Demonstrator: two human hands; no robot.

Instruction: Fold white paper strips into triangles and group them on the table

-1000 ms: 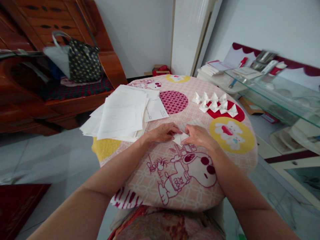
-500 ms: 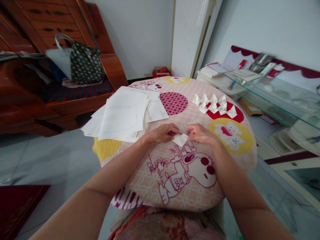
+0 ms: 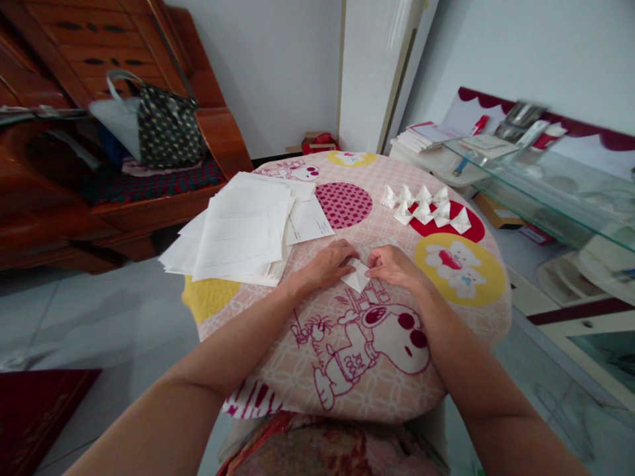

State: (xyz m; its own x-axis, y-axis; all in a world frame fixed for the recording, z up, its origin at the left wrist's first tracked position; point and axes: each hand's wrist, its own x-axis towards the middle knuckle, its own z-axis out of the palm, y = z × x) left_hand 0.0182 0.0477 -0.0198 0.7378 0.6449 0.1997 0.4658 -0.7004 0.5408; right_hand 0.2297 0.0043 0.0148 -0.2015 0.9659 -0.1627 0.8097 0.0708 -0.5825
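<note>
head view | faces forward, down | near round table (image 3: 288, 380)

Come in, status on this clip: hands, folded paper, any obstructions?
Left hand touching small folded paper; right hand at its right corner. Paper on the tablecloth, between both hands. Nothing seen blocking; paper stack off to the left.

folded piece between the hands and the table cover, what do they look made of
Folded piece: apparently paper, white and matte, with straight creased edges. Table cover: probably soft fabric, dull in finish, since its edge droops softly without shine; fibre unclear.
</note>
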